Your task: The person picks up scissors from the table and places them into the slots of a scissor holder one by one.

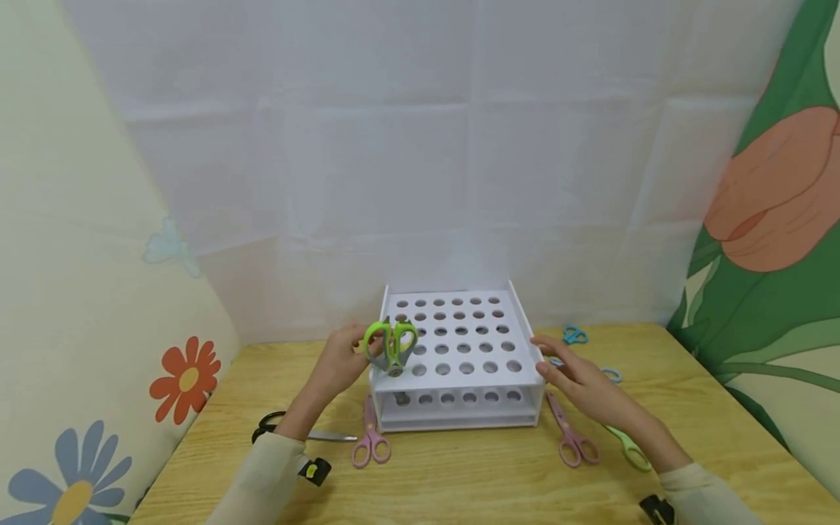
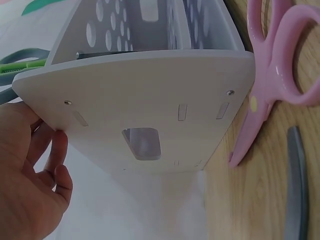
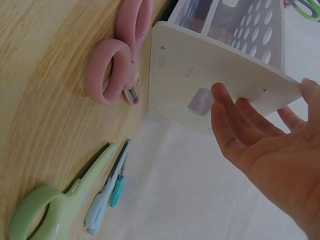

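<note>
A white rack with rows of round holes stands on the table, between both hands. Green-and-grey scissors stand handles up in its front left corner hole, with the tip showing at the lower shelf. My left hand grips the left side panel by its edge, its lower fingers curled and its other fingertips hidden near the scissors' handles. On the other side my right hand touches the right side panel with thumb and fingers, the fingers loosely extended along its outer face.
Pink scissors lie by the rack's left side, with black-handled scissors beyond. To the right lie more pink scissors, light green scissors, light blue scissors and small blue scissors. A white cloth hangs behind the table.
</note>
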`<act>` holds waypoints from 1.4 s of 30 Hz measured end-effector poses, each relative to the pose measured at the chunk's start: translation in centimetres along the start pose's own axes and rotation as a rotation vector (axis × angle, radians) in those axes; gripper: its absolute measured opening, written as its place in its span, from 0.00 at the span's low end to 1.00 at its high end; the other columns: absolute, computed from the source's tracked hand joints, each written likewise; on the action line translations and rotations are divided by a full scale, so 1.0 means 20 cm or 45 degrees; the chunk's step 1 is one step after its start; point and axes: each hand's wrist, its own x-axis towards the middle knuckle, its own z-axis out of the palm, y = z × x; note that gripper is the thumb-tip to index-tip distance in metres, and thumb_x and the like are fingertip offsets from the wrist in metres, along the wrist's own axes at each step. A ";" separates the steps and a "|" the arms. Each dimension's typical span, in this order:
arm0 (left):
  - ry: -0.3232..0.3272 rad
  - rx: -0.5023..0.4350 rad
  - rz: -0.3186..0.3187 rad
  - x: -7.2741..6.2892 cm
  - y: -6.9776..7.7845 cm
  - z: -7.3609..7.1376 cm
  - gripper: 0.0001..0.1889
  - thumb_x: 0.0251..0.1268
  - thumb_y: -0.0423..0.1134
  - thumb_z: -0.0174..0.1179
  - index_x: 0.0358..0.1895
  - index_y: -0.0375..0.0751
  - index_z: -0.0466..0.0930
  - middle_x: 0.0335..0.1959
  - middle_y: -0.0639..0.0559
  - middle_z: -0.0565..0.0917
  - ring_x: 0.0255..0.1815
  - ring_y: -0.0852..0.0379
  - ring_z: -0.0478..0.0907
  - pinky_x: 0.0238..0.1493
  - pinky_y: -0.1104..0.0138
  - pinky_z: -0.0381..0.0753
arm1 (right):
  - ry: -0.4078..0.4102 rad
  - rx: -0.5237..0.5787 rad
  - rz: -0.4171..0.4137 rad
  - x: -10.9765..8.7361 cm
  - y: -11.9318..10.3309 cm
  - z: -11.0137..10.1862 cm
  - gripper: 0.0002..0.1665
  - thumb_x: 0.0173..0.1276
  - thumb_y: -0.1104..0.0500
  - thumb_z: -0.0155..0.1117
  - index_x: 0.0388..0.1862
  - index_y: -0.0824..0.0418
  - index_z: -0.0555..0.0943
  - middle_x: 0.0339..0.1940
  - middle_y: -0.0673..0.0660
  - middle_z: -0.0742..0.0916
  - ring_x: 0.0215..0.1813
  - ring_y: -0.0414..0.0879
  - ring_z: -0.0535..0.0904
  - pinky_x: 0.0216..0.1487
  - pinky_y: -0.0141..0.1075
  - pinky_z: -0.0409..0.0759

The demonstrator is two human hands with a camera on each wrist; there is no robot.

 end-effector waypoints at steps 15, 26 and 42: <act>-0.087 -0.043 0.008 0.01 0.00 -0.04 0.14 0.73 0.40 0.64 0.55 0.39 0.86 0.47 0.51 0.88 0.45 0.54 0.81 0.45 0.53 0.76 | 0.015 -0.007 -0.009 0.00 0.01 0.00 0.28 0.83 0.51 0.51 0.78 0.52 0.63 0.67 0.73 0.75 0.58 0.63 0.81 0.55 0.60 0.77; -0.040 -0.050 0.014 0.01 0.01 -0.09 0.13 0.76 0.41 0.61 0.58 0.47 0.85 0.51 0.56 0.86 0.44 0.56 0.78 0.42 0.57 0.75 | 0.015 0.010 -0.021 0.00 0.02 0.00 0.28 0.83 0.52 0.52 0.78 0.52 0.64 0.67 0.72 0.75 0.58 0.62 0.81 0.56 0.61 0.77; -0.008 -0.086 0.031 0.00 -0.01 -0.13 0.14 0.79 0.44 0.56 0.59 0.46 0.84 0.49 0.60 0.85 0.43 0.58 0.78 0.38 0.59 0.74 | 0.016 0.000 -0.034 -0.01 0.01 0.00 0.29 0.83 0.52 0.52 0.79 0.51 0.63 0.67 0.69 0.76 0.57 0.59 0.81 0.55 0.59 0.77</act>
